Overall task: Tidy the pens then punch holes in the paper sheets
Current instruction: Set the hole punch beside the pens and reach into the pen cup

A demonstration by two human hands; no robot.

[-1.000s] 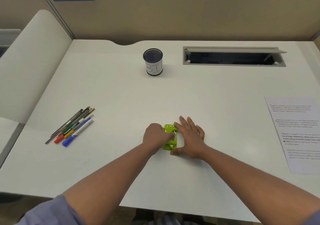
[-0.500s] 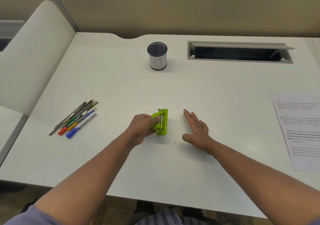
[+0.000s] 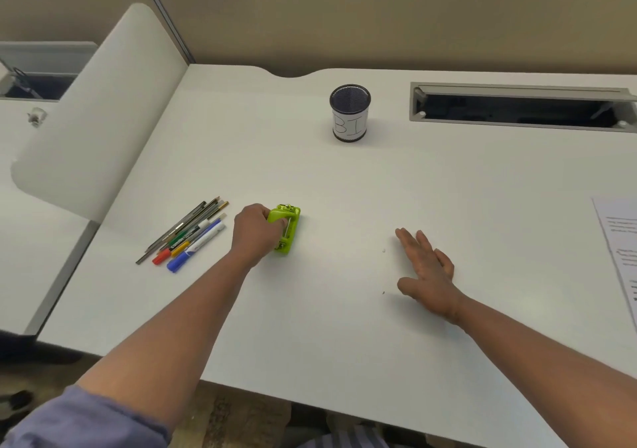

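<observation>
The left hand [image 3: 253, 232] curls its fingers round the green hole punch [image 3: 285, 227], which sits on the tabletop [image 3: 344, 327] left of centre, just right of the loose pens [image 3: 186, 235] lying in a bundle toward the left edge. The right hand [image 3: 427, 270] lies flat on the tabletop with fingers straight and slightly spread, holding nothing, well apart from the punch. Half a second ago the punch was tilted up near the middle; now it lies closer to the pens. The mesh pen cup [image 3: 350, 113] stands empty toward the back edge, and the paper sheets [image 3: 620, 251] lie at the right edge.
</observation>
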